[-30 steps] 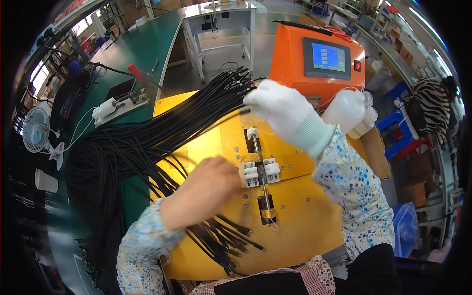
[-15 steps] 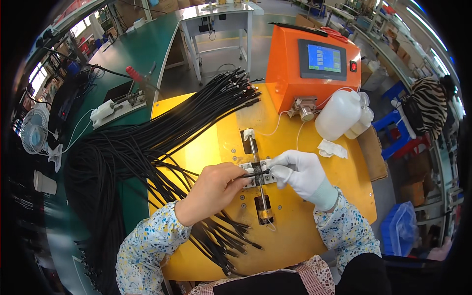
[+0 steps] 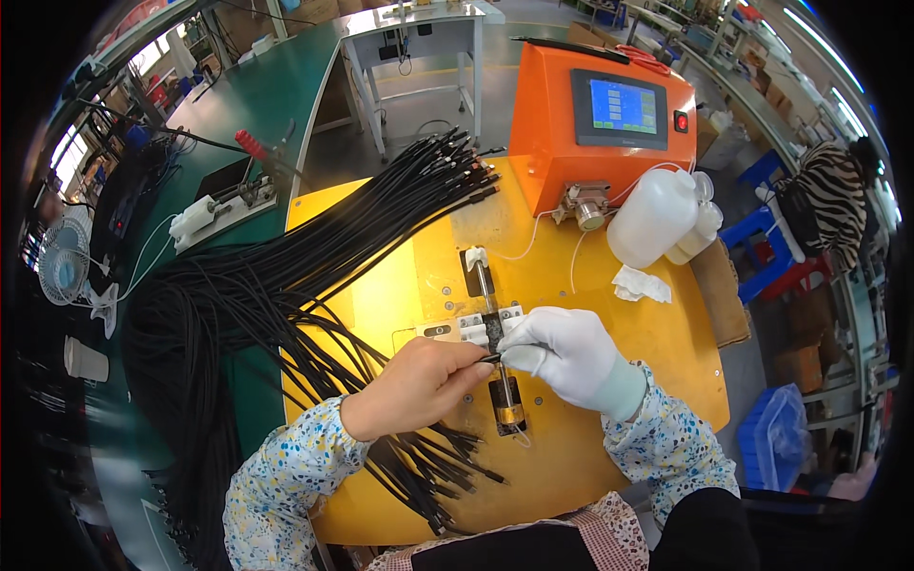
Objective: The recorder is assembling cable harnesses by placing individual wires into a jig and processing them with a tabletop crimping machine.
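Between both hands is one black cable, just in front of a small metal fixture on the yellow plate. My bare left hand pinches it with thumb and index finger. In a white glove, my right hand grips the cable's other end, most of which its fingers hide. Through the fixture runs a line of metal rods, with a white fitting at the far end and a brass-coloured fitting at the near end. A large bundle of black cables lies left of my hands.
An orange machine with a touchscreen stands at the far right of the yellow plate. Near it are a white plastic bottle and a crumpled tissue. On the green table sit a red-handled clamp and a small fan.
Both hands have drawn the cable toward me, off the fixture, which shows more now. My right fingers have closed further over the cable's end.
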The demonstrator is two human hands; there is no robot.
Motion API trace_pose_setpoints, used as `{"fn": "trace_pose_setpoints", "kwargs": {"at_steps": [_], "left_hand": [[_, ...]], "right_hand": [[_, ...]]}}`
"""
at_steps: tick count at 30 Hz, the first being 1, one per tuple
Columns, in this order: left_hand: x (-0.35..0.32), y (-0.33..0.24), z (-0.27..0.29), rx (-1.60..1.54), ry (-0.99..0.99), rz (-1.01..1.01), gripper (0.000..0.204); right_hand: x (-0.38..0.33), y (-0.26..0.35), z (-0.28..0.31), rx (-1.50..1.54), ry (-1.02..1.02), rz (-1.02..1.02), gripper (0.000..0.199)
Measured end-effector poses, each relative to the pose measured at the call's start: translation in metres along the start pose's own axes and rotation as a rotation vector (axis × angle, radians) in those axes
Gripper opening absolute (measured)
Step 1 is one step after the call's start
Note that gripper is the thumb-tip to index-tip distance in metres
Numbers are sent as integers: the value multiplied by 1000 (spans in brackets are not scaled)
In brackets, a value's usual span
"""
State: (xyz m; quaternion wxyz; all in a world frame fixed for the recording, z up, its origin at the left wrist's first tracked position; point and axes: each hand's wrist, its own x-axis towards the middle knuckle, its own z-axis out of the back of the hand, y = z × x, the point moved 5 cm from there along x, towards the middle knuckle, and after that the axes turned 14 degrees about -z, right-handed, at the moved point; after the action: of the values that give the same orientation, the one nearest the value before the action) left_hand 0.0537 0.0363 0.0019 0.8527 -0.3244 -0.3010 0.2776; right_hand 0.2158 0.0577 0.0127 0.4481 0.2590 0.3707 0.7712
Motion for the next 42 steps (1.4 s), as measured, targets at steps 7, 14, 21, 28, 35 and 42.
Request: {"fn": "trace_pose_setpoints", "kwargs": {"at_steps": [7, 14, 21, 28, 35, 42], "left_hand": [[0, 8, 0, -51, -68, 166, 23], [-8, -5, -6, 709, -58, -76, 48], [-7, -9, -15, 957, 75, -185, 42], [-5, -7, -17, 940, 48, -201, 45], [-7, -7, -15, 912, 29, -192, 45], [-8, 0, -5, 819, -15, -172, 40]], "right_hand": [[12, -18, -1, 151, 87, -155, 10], [19, -13, -4, -331, -124, 181, 9], [81, -9, 13, -543, -242, 178, 9], [181, -18, -37, -1380, 168, 6, 17], [197, -19, -22, -1239, 69, 25, 14], [123, 35, 30, -1004, -331, 426, 10]]}}
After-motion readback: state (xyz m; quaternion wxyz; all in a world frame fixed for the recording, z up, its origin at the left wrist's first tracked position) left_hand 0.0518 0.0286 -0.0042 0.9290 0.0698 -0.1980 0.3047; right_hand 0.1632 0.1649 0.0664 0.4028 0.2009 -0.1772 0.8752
